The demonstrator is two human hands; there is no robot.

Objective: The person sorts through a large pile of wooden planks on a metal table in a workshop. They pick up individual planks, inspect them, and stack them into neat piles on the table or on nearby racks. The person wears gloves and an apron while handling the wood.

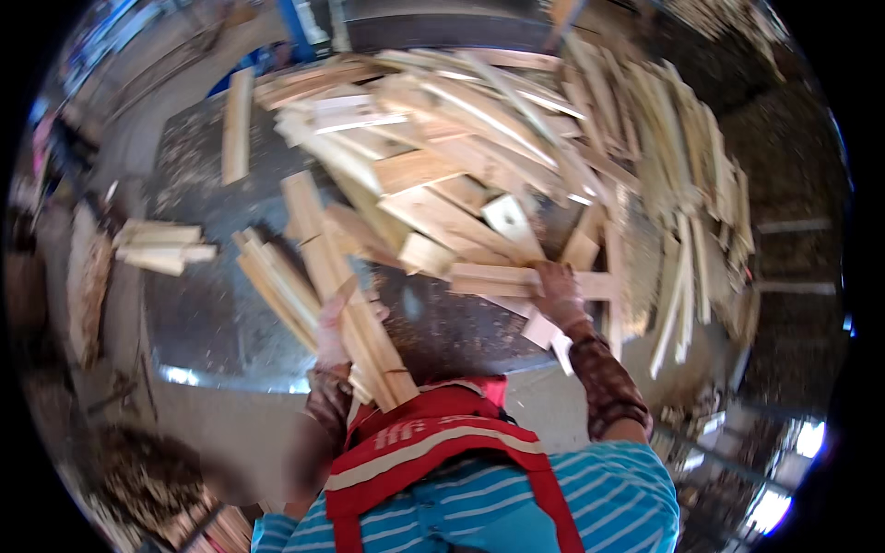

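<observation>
Fingers (pixel 550 273) on boards (pixel 493 275), planks (pixel 461 166) (jumbled) beyond

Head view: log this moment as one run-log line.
left hand: gripping long boards | right hand: on crosswise wood | loose wood pile: heaped on dark table

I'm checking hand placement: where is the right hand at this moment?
In the head view, the right hand is right of centre, on a crosswise wooden piece at the wood heap's near edge.

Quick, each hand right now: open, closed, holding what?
Left hand: closed, holding long wooden strips.
Right hand: looks closed on a crosswise wooden piece.
</observation>
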